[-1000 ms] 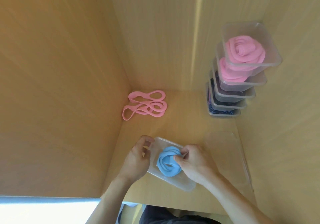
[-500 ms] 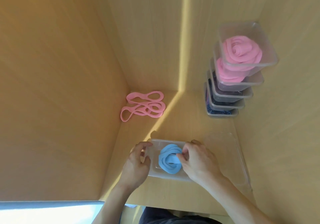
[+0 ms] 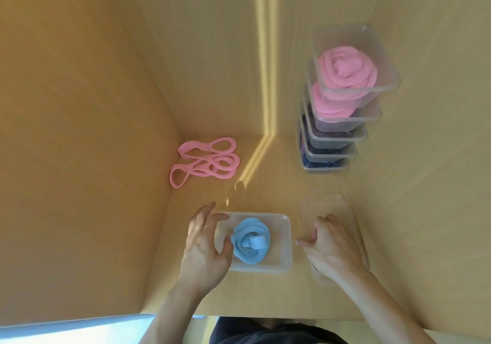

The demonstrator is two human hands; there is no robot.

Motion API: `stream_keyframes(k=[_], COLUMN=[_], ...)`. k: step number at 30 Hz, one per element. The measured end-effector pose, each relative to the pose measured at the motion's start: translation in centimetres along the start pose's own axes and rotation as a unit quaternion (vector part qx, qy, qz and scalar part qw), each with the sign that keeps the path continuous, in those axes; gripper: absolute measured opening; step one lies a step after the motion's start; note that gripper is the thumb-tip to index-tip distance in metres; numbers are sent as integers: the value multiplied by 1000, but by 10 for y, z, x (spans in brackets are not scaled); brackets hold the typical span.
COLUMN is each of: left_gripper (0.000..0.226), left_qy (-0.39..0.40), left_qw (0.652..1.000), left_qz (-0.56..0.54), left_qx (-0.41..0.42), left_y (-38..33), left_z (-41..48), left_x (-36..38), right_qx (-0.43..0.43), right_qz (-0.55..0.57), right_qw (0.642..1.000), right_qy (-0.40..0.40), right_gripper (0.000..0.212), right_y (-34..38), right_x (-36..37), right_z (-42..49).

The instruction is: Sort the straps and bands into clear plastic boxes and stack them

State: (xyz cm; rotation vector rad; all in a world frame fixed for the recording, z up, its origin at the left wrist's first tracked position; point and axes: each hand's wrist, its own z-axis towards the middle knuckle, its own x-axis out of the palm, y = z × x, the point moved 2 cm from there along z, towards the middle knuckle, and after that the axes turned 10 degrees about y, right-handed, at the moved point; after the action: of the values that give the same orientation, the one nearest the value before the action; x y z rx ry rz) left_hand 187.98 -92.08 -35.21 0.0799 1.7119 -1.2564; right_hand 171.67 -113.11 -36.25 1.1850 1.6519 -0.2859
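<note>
Near the front edge of the wooden shelf (image 3: 265,295), the coiled light-blue rubber band (image 3: 251,241) lies inside a shallow clear plastic box (image 3: 281,242) with no lid on it. Half a second ago the right hand was pressing the coil down; now the right hand (image 3: 328,248) has let go and moved to the right, onto the clear flat plastic lid (image 3: 329,205) lying just beside the box. Its fingers are loosely bent and spread on the lid, and whether they grip it I cannot tell. The left hand (image 3: 204,248) remains at the box's left end, fingers spread apart and lightly curved, thumb touching the inside beside the coil, steadying rather than clamping. The band holding its coil unaided suggests packing is finished and closing comes next. Farther back, a loose pink rubber band (image 3: 207,161) lies in loops by the left wall, still unsorted. Against the right wall stands a stack of filled clear boxes (image 3: 340,109), pink coils on top, darker contents beneath.
</note>
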Motion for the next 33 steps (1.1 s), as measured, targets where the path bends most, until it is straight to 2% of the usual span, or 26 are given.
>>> stream_keyframes(k=[3, 12, 17, 22, 27, 30, 33], left_gripper=[38, 45, 44, 43, 44, 46, 38], left_qy=[14, 31, 28, 25, 29, 29, 17], left_qw=[998, 999, 999, 1000, 999, 999, 999], left_qz=[48, 22, 15, 4, 0, -4, -16], left_qx=[39, 20, 13, 13, 18, 19, 30], left_y=[-5, -3, -7, -17, -27, -32, -39], left_z=[3, 1, 3, 6, 8, 10, 13], left_x=[3, 5, 0, -1, -3, -4, -6], right_qx=[8, 28, 17, -27, -56, -80, -148], right_qz=[-25, 12, 32, 1, -36, -13, -5], right_qw=[1000, 999, 999, 996, 986, 970, 948], right_qy=[3, -15, -33, -84, -152, -231, -281], right_gripper=[37, 40, 34, 23, 22, 27, 33], right_y=[-3, -8, 0, 12, 18, 20, 28], right_x=[7, 8, 2, -10, -25, -37, -51], right_z=[4, 7, -1, -14, -23, -30, -39])
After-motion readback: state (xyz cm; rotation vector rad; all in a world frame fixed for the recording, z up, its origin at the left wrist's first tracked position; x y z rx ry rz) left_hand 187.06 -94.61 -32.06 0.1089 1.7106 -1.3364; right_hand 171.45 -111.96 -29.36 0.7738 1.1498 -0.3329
